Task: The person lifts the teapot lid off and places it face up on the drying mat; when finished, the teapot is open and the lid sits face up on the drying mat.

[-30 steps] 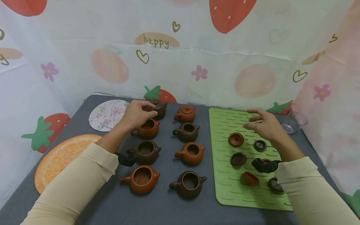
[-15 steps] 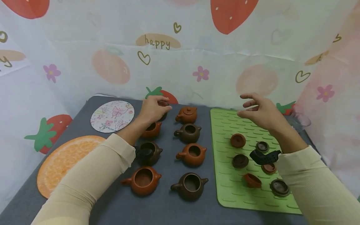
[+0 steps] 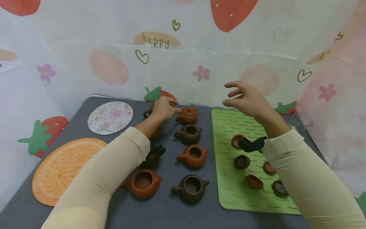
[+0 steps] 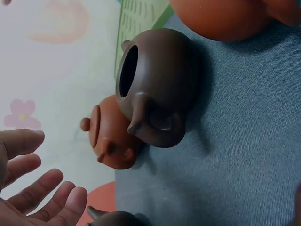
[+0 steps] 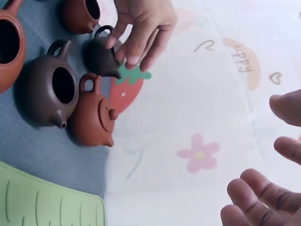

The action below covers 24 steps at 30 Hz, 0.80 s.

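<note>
My left hand (image 3: 163, 110) hovers over the back of the left teapot row, fingers loosely bent with nothing in them. Mostly behind it stands a dark brown teapot (image 5: 96, 56); its handle shows in the head view. To the right of that hand is an orange-brown teapot (image 3: 187, 115) with its lid on. In the left wrist view the fingers (image 4: 44, 188) are apart from this pot and from a lidless dark teapot (image 4: 164, 70). My right hand (image 3: 244, 99) is held in the air above the far edge of the green mat (image 3: 228, 121), fingers spread and holding nothing.
Lidless teapots, such as an orange one (image 3: 195, 156) and a dark one (image 3: 192, 189), stand in two rows. Several lids, including a dark lid (image 3: 241, 162), lie on the mat. A clear glass (image 3: 300, 122), an orange round mat (image 3: 65, 168) and a flowered disc (image 3: 110, 117) flank them.
My left hand has moved right across the back left teapot. My right hand has risen and shifted left, away from above the lids. The teapots and lids appear unmoved.
</note>
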Motion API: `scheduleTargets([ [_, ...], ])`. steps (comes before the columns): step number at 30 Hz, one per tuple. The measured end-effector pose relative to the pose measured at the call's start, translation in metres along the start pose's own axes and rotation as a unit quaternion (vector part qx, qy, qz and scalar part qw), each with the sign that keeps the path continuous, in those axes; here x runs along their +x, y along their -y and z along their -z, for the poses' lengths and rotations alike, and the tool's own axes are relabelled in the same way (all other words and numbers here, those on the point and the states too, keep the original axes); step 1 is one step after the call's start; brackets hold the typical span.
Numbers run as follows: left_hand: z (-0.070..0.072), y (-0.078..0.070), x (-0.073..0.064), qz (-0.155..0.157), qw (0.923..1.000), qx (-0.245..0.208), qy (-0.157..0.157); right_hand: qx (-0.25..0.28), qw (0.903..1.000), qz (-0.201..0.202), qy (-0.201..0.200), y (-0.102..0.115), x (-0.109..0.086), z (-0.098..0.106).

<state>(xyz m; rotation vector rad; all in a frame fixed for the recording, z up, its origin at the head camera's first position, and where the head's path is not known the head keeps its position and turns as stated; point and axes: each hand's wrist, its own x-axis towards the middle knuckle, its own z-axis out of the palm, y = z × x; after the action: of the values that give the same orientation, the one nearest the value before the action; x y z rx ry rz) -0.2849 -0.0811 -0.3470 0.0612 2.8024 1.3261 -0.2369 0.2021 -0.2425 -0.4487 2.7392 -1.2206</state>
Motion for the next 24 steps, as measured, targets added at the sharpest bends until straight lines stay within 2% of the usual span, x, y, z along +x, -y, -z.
scheduleTargets([
  [6,-0.009,0.003,0.009,-0.003,0.9999,0.001,0.013,0.035,0.9992,-0.001,0.018,0.000,0.029,-0.015],
  [12,-0.018,0.007,0.008,-0.010,0.9994,0.024,0.022,0.064,0.9969,-0.025,0.038,-0.008,0.052,-0.032],
  [16,-0.020,0.011,0.007,-0.017,0.9989,0.032,0.029,0.085,0.9949,-0.033,0.041,-0.012,0.061,-0.044],
  [20,-0.022,0.014,0.007,-0.010,0.9983,0.043,0.039,0.100,0.9934,-0.038,0.043,-0.015,0.069,-0.058],
  [24,-0.026,0.014,0.012,-0.010,0.9976,0.049,0.049,0.114,0.9918,-0.045,0.036,-0.021,0.077,-0.068],
])
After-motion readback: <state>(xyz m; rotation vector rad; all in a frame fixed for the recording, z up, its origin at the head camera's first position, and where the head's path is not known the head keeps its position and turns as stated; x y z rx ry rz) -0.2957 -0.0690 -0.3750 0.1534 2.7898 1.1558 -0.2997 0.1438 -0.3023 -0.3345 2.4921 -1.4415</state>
